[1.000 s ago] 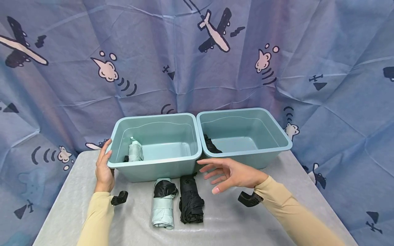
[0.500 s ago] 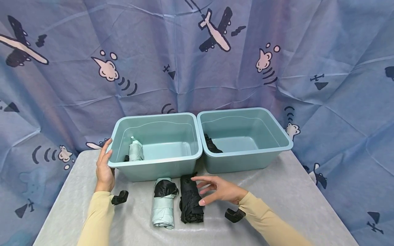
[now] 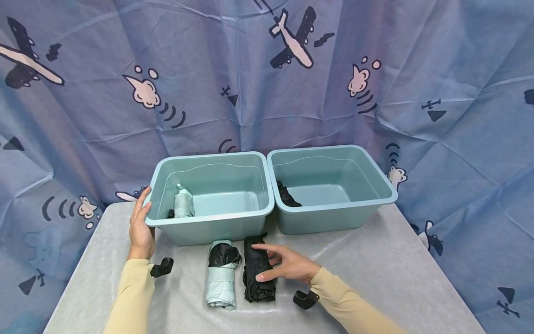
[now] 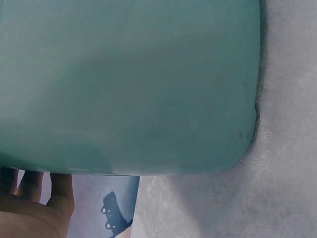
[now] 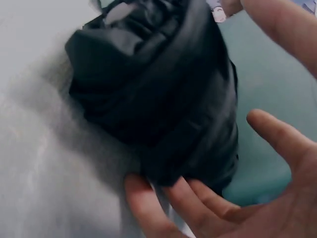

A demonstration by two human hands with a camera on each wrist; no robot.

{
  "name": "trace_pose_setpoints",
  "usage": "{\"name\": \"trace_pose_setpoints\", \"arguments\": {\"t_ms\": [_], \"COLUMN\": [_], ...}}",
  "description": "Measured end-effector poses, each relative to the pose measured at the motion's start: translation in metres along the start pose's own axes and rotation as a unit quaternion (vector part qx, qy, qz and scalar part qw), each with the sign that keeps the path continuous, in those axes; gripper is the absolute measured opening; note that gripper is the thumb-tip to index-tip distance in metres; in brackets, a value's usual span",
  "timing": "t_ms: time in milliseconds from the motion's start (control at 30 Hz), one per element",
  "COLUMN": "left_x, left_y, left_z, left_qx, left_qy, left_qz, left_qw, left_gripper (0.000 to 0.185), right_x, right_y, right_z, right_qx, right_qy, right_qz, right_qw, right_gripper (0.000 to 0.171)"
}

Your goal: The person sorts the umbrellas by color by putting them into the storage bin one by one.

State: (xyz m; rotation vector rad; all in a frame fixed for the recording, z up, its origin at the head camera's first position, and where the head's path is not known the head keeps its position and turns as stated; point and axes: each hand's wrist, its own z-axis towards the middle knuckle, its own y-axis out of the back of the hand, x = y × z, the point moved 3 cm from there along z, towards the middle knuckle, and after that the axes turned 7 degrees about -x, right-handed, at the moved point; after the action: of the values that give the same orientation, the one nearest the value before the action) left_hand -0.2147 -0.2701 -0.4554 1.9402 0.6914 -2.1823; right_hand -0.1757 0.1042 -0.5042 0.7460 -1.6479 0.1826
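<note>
Right hand (image 3: 288,266), grip spread on black umbrella (image 3: 257,271); left hand (image 3: 140,228) flat against bin (image 3: 210,222) edge.

table (image 3: 375,264) right side open, bins (image 3: 333,218) blocking behind

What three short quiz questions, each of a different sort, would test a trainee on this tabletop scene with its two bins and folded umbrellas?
1. True or false: the right hand is on the black umbrella.
2. Which bin holds a mint umbrella? A) left bin B) right bin
3. Fill in: the left hand touches the left bin's ____ side.

Key: 1 true; 2 A; 3 outer left.
</note>
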Motion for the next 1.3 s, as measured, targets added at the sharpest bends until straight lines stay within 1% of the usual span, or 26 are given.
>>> {"name": "trace_pose_setpoints", "arguments": {"t_ms": [133, 300, 433, 667, 767, 867, 933, 1000, 1100, 1233, 1300], "left_x": [0.000, 0.000, -0.001, -0.001, -0.001, 0.000, 0.000, 0.001, 0.000, 0.000, 0.000], "left_y": [0.000, 0.001, 0.000, -0.001, -0.001, 0.000, 0.000, 0.000, 0.000, 0.000, 0.000], "left_z": [0.000, 0.000, 0.000, 0.000, 0.000, 0.000, -0.001, 0.000, 0.000, 0.000, 0.000], "left_qx": [0.000, -0.001, -0.003, -0.005, -0.006, -0.004, -0.003, -0.003, -0.003, -0.002, -0.002], "left_qy": [-0.002, 0.000, 0.001, 0.003, 0.003, 0.003, 0.002, 0.003, 0.004, 0.004, 0.004], "left_qz": [0.003, 0.005, -0.001, -0.007, -0.005, -0.003, -0.001, 0.000, -0.001, -0.001, -0.004], "left_qw": [1.0000, 1.0000, 1.0000, 1.0000, 1.0000, 1.0000, 1.0000, 1.0000, 1.0000, 1.0000, 1.0000], "left_gripper": [0.049, 0.049, 0.048, 0.048, 0.048, 0.048, 0.048, 0.048, 0.048, 0.049, 0.049], "right_x": [0.000, 0.000, 0.003, 0.011, 0.013, 0.012, 0.011, 0.009, 0.009, 0.011, 0.014], "right_y": [-0.009, -0.018, -0.021, -0.027, -0.029, -0.030, -0.029, -0.028, -0.025, -0.021, -0.019], "right_z": [0.005, 0.008, 0.009, 0.014, 0.015, 0.016, 0.016, 0.014, 0.011, 0.004, -0.001], "right_qx": [-0.010, -0.026, -0.037, -0.037, -0.044, -0.045, -0.037, -0.025, -0.010, 0.005, 0.019], "right_qy": [0.003, -0.003, -0.008, -0.029, -0.038, -0.030, -0.024, -0.021, -0.024, -0.016, -0.014], "right_qz": [-0.020, -0.038, -0.058, -0.105, -0.107, -0.074, -0.025, 0.032, 0.109, 0.170, 0.203], "right_qw": [1.000, 0.999, 0.998, 0.993, 0.993, 0.996, 0.999, 0.999, 0.994, 0.985, 0.979], "right_gripper": [0.077, 0.080, 0.083, 0.088, 0.088, 0.087, 0.085, 0.084, 0.085, 0.086, 0.087]}}
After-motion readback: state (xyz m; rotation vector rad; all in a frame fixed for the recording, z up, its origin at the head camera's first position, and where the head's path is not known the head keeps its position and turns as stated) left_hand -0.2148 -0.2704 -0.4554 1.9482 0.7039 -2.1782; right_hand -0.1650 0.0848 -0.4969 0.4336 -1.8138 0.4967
